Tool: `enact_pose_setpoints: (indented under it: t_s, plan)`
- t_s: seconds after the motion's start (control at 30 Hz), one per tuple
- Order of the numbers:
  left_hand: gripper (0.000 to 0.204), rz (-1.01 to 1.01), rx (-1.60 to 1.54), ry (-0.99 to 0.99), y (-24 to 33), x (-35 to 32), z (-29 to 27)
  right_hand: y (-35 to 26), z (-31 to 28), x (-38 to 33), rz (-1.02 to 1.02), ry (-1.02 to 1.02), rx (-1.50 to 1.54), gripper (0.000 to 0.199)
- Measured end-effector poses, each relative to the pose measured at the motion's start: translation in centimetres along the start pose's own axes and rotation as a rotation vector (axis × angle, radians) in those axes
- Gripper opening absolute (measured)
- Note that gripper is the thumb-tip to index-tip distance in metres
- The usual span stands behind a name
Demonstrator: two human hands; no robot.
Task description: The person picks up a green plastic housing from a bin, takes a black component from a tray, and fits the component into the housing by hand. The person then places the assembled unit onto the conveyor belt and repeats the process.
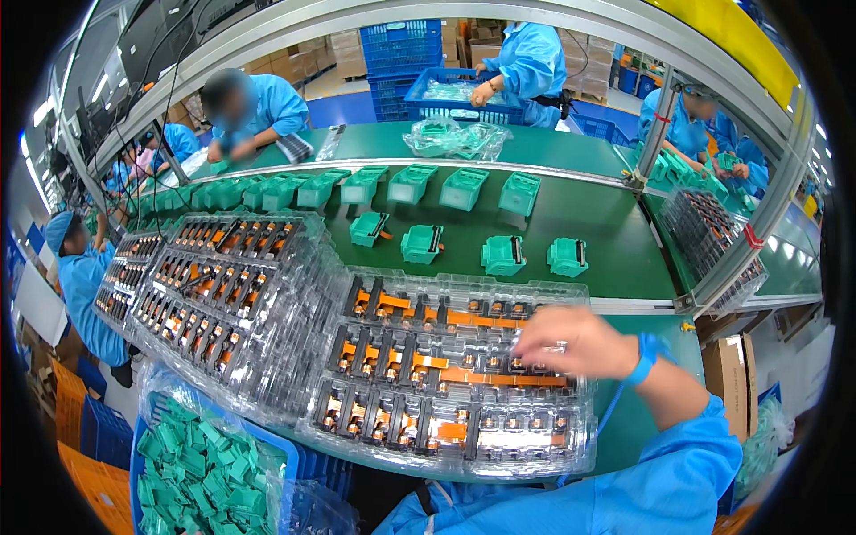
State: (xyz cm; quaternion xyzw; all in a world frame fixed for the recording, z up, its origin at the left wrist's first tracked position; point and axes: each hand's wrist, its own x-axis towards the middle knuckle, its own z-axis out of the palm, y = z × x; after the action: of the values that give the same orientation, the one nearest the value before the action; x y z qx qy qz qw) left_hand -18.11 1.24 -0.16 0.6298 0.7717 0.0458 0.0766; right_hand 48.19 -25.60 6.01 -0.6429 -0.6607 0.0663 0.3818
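Right hand over clear tray (orange-black parts)

clear plastic tray, black-orange-copper parts; green housings on dark green belt; blue wristband.

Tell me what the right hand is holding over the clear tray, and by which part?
Cannot be told: the right hand is blurred, fingertips down on the middle row of the clear tray. The left hand is out of view.
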Motion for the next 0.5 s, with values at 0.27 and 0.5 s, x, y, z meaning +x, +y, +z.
enact_pose_setpoints:
  t_s: [0.27, 0.5]
  plan:
    - [0.023, -0.079, -1.373, 0.271, 2.1, -1.1, -0.9, -4.3, 5.3, 1.6, -0.428, -0.484, -0.321, 0.026]
    - [0.022, 0.909, -1.434, -0.116, 20.6, -9.1, -1.9, -3.8, 6.1, 1.7, -0.411, -0.423, -0.288, 0.023]
